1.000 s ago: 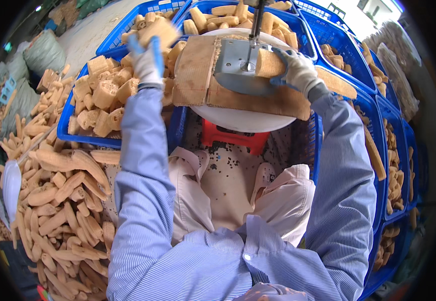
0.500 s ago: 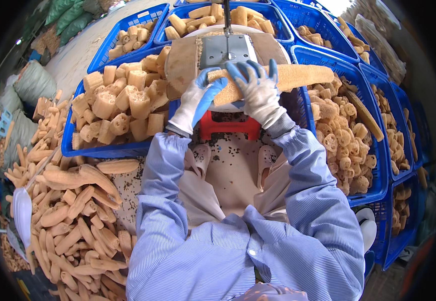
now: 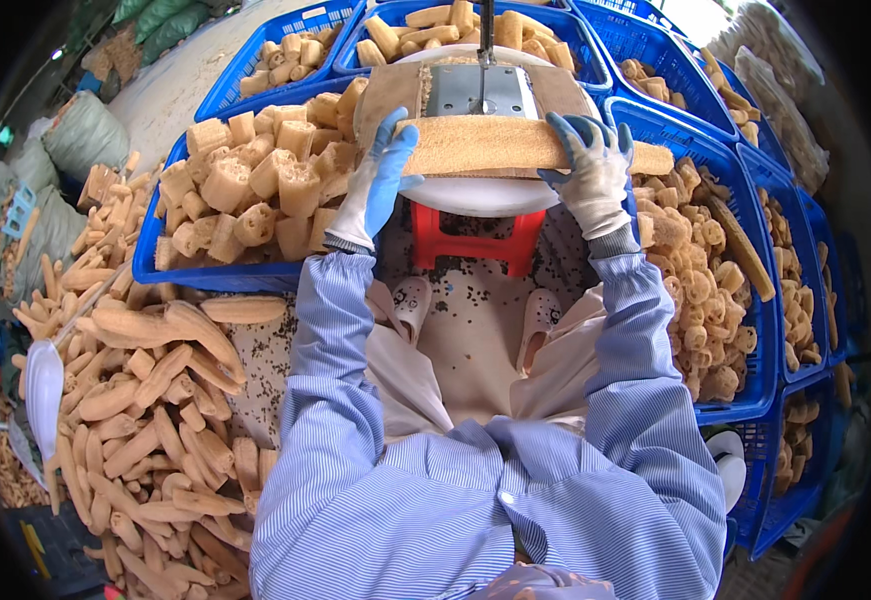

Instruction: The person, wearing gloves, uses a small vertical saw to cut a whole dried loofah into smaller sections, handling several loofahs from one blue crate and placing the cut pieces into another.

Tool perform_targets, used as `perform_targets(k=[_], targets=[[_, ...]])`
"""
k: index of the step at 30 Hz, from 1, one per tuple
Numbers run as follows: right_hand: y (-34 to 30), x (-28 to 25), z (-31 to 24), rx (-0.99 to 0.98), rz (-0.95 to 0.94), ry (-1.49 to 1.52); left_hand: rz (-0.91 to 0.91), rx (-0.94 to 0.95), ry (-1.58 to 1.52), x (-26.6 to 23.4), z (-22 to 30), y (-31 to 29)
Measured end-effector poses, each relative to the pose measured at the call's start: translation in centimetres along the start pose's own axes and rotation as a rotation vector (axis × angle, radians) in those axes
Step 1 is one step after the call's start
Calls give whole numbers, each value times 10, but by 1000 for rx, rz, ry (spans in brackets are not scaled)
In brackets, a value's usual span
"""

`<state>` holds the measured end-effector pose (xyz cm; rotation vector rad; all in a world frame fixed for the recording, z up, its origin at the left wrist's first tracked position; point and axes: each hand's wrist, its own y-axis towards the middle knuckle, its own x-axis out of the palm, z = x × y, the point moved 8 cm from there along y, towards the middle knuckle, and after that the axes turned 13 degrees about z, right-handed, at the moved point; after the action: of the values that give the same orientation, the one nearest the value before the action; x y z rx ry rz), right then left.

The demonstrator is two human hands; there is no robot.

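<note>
A long tan dried loofah [image 3: 485,143] lies crosswise before a machine's grey metal plate [image 3: 453,90], where a thin upright dark bar [image 3: 486,42] rises. At its left end is my left hand [image 3: 370,190], in a white and blue glove, with fingers reaching upward and the thumb along the lower side. My right hand [image 3: 595,180], gloved alike, grips the loofah toward its right end, fingers over the top and thumb below. The right tip sticks out past that hand. Beneath the loofah is a round white surface [image 3: 475,197] with brown board pieces [image 3: 392,92] on it.
A blue crate [image 3: 225,276] of cut loofah pieces stands left, another blue crate [image 3: 745,405] of them right. More blue crates [image 3: 245,70] line the back. Whole loofahs [image 3: 145,440] are heaped at lower left. A red stool [image 3: 470,240] sits below the white surface.
The loofah has swung from a slant to nearly level across the machine. My left hand has moved left to its end, and my right hand has slid right along it.
</note>
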<state>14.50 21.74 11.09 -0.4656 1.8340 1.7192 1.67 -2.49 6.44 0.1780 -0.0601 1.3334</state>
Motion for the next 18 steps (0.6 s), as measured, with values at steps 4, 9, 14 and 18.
perform_targets(k=[4, 9, 14, 18], targets=[[-6, 3, 5, 28, -12, -43, -102, 74, -80, -8, -6, 12], [-7, 16, 56, 216, -200, -240, -158, 167, -116, -27, 10, 10], [-11, 9, 90, 205, -83, -92, -140, 120, -101, -26, 10, 8], [-6, -3, 78, 155, 119, -7, 9, 51, -96, -29, 19, 6]])
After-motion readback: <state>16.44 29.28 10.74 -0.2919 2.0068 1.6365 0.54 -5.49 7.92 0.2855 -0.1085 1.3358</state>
